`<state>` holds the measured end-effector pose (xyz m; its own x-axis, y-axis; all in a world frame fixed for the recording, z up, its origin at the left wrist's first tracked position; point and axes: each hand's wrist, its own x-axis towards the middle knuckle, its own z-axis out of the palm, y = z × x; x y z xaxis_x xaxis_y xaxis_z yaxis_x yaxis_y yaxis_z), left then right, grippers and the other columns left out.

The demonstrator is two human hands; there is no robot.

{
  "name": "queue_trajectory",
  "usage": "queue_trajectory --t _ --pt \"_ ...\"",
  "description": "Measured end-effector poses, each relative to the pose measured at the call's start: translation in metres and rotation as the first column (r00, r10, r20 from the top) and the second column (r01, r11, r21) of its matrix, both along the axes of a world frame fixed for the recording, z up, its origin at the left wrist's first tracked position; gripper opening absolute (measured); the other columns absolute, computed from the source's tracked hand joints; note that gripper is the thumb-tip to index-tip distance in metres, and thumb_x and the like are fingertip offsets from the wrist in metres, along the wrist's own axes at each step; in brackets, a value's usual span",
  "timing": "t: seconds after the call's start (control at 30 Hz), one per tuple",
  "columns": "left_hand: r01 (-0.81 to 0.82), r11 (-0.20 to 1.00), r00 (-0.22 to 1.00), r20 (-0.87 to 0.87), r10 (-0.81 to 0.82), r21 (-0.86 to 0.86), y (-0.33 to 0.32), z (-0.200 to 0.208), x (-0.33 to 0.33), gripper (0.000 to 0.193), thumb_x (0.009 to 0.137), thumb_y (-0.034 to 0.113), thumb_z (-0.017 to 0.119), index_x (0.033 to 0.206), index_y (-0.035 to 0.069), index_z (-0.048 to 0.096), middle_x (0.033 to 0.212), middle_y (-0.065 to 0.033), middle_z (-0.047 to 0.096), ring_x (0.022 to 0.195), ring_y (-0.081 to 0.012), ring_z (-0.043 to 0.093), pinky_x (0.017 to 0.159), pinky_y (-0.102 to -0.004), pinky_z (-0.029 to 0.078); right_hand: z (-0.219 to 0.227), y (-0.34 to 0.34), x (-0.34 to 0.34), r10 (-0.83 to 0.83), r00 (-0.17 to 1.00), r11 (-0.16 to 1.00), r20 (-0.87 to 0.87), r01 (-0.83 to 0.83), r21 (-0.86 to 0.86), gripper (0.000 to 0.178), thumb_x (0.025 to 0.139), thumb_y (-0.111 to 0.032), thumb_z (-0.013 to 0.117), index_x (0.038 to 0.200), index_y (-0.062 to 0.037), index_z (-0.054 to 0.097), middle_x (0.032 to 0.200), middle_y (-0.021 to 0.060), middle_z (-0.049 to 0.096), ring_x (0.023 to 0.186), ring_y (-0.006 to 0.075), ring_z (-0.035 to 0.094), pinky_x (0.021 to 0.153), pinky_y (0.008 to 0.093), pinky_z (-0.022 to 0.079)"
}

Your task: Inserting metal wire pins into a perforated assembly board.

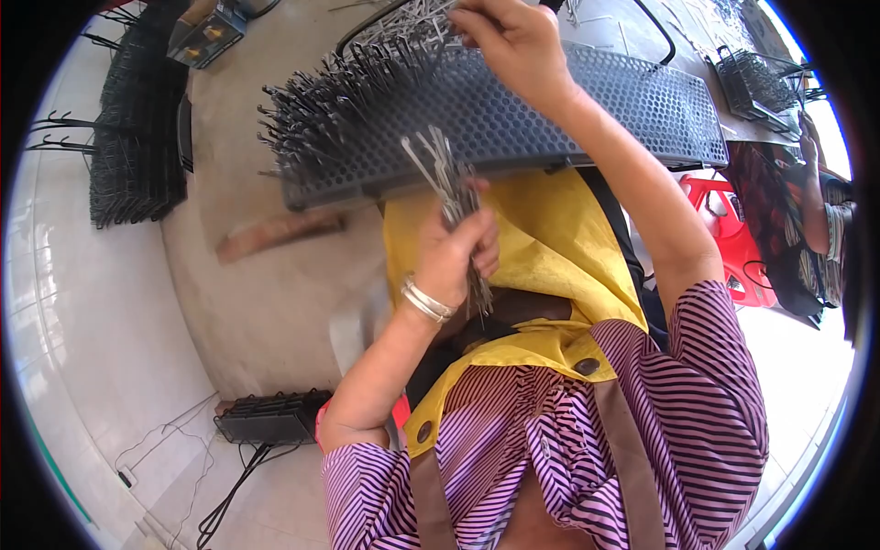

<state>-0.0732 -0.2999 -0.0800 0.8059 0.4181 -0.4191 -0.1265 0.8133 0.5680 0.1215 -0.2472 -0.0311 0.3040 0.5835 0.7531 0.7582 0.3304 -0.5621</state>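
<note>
My left hand is wrapped round a bundle of thin metal strips, their tops fanning out and their lower ends hanging below the fist. In front of me a long black perforated rack lies across my lap. Many dark thin pieces stand upright in the holes over its left part; the right part shows bare holes. Above the rack's far edge, my right hand has its fingers pinched together. Whatever is between those fingertips, if anything, is too small to make out.
Loose metal strips lie beyond the rack. Stacked black racks stand at the far left, near a dark box. A black heater-like unit with cables sits at lower left. Right, another person's arm shows near a red stool.
</note>
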Motion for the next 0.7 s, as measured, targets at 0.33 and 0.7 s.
queue_trajectory --t 0.33,0.7 --pt "0.022 1.0 1.0 0.021 -0.022 -0.001 -0.001 -0.002 0.0 0.024 0.082 0.012 0.049 0.106 0.012 0.042 0.057 0.0002 0.035 0.04 -0.0072 0.033 0.037 -0.0217 0.029 0.01 0.016 0.007 0.025 0.999 0.983 0.045 -0.016 -0.18 0.007 0.067 -0.001 0.055 0.068 0.0021 0.049 0.051 0.0197 0.045 0.048 0.0337 0.05 0.043 0.0366 0.038" --pt "0.023 1.0 1.0 -0.001 -0.023 -0.002 0.0 -0.001 -0.001 0.026 0.081 0.011 0.051 0.105 0.012 0.042 0.057 -0.0002 0.037 0.04 -0.0078 0.033 0.037 -0.0218 0.029 0.0 0.013 0.009 -0.266 0.958 0.949 0.11 0.28 -0.147 0.011 0.065 -0.006 0.053 0.063 0.0014 0.046 0.056 0.0233 0.047 0.058 0.0393 0.05 0.048 0.0434 0.038"
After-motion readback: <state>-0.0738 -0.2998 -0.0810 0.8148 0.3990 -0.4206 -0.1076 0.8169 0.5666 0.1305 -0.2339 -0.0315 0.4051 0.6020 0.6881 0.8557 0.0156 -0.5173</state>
